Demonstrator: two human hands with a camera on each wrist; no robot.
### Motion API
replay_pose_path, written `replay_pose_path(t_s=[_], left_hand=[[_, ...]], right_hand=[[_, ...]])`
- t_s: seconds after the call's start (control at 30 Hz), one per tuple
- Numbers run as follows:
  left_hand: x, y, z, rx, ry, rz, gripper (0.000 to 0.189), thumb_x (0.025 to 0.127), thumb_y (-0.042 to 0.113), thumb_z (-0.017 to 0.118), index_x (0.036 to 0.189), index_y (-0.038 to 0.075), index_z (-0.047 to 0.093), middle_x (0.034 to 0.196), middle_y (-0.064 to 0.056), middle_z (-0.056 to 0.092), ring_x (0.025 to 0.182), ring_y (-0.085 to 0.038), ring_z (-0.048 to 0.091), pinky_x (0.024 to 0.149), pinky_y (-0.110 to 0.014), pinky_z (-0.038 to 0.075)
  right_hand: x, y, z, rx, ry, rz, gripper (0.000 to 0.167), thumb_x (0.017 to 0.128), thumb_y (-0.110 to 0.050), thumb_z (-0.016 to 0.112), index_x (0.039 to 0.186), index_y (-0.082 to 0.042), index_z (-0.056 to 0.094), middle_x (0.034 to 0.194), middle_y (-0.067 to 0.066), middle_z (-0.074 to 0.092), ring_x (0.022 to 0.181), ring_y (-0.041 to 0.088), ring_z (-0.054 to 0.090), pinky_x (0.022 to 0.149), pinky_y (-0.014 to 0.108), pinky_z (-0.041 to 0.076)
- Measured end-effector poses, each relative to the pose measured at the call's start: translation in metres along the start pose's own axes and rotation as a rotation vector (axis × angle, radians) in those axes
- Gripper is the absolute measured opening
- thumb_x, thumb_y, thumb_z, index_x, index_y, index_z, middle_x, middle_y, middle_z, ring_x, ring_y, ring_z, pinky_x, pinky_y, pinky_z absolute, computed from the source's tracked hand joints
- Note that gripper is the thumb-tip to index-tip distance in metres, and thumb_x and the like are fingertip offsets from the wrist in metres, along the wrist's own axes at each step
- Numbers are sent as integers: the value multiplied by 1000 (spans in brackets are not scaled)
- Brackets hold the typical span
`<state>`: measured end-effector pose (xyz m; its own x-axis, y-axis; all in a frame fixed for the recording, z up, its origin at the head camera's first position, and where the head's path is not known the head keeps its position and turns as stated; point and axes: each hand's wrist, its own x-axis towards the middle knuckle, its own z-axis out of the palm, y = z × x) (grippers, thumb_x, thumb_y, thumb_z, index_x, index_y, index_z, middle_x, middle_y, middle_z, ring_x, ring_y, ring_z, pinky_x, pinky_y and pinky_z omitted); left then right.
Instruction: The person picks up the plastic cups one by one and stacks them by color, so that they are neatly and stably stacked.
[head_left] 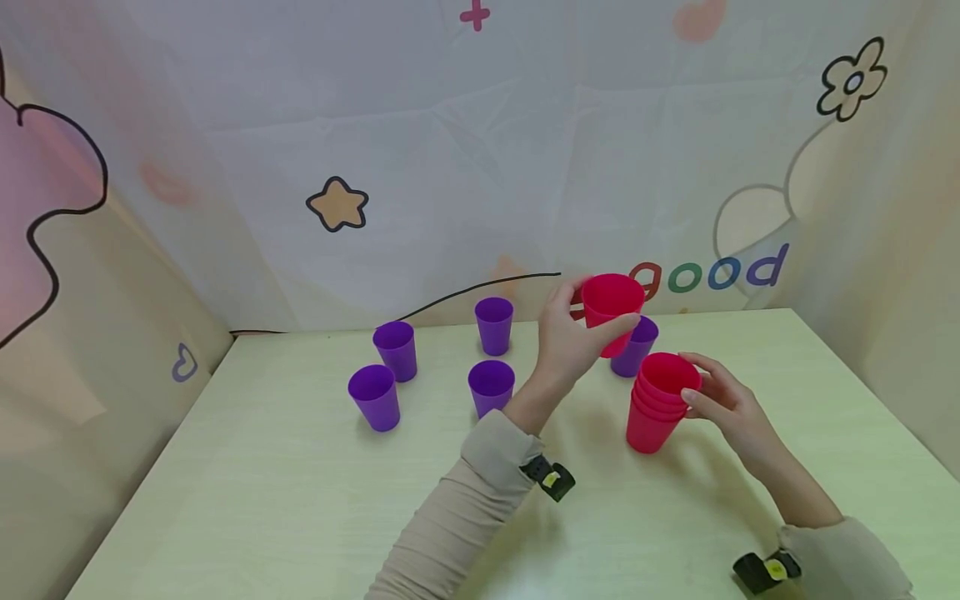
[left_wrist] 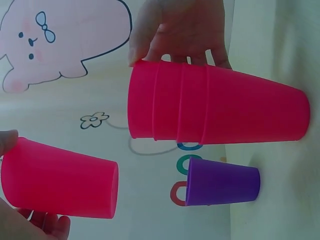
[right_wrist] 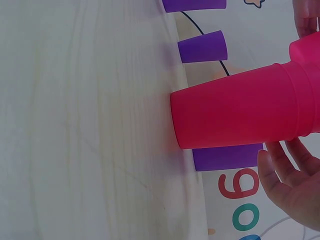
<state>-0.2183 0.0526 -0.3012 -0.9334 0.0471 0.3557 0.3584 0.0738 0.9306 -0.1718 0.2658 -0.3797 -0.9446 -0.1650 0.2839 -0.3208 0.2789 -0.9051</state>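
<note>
A: Quick, where's the L hand (head_left: pixel 566 337)?
B: It's holding a single red tapered plastic cup (head_left: pixel 611 302) up off the table, thumb on the near side, fingers curling round the far side, i.e. partly closed.
A: & the R hand (head_left: pixel 723 404)?
B: It's gripping the upper part of a red plastic cup stack (head_left: pixel 651 421), thumb & fingers bent round the rim. The stack's standing upright, nr the lone cup but apart from it, on its R side.
A: Surface?
B: Everything's resting on a pale wood-grain table (head_left: pixel 300 500). Behind it a whitish printed backdrop (head_left: pixel 420 108) is hanging, w/ an orange star (head_left: pixel 337 205) & multicolour "good" lettering (head_left: pixel 711 273) showing.
A: Containers?
B: The stack's holding red cups nested one in another. Five purple tapered plastic cups (head_left: pixel 380 406) are standing mouth-up, separately: two L, two mid, one R, partly hidden behind the lone cup.
</note>
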Motion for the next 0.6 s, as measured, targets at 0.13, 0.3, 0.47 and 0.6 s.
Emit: replay_pose_path(t_s=[0.13, 0.3, 0.47, 0.6], left_hand=[[-2, 5, 1, -2, -15, 24, 60, 70, 21, 78, 122, 12, 50, 111, 3, 52, 100, -12, 48, 68, -20, 50], [-3, 11, 2, -5, -36, 59, 61, 70, 22, 77, 123, 13, 49, 112, 3, 52, 100, -10, 48, 69, -19, 49], [-3, 17, 4, -1, -57, 91, 61, 71, 23, 77, 124, 12, 49, 112, 3, 52, 98, -9, 48, 70, -18, 49], [-3, 20, 5, -2, -76, 96, 62, 71, 23, 76, 125, 12, 48, 111, 4, 53, 96, -7, 48, 70, -18, 49]], right_hand=[[0, 1, 0, 8, -2, -7, 43, 94, -13, 48, 136, -16, 37, 108, -18, 55, 92, 2, 57, 73, 21, 50], [0, 1, 0, 0, -2, -14, 44, 94, -12, 48, 136, -16, 37, 108, -17, 55, 92, 3, 57, 73, 22, 50], [-1, 1, -1, -9, -3, -15, 44, 94, -12, 48, 137, -16, 36, 109, -17, 55, 93, 3, 57, 73, 22, 50], [-1, 2, -1, -7, -7, -15, 44, 94, -12, 47, 137, -16, 36, 110, -17, 54, 93, 3, 57, 73, 22, 50]])
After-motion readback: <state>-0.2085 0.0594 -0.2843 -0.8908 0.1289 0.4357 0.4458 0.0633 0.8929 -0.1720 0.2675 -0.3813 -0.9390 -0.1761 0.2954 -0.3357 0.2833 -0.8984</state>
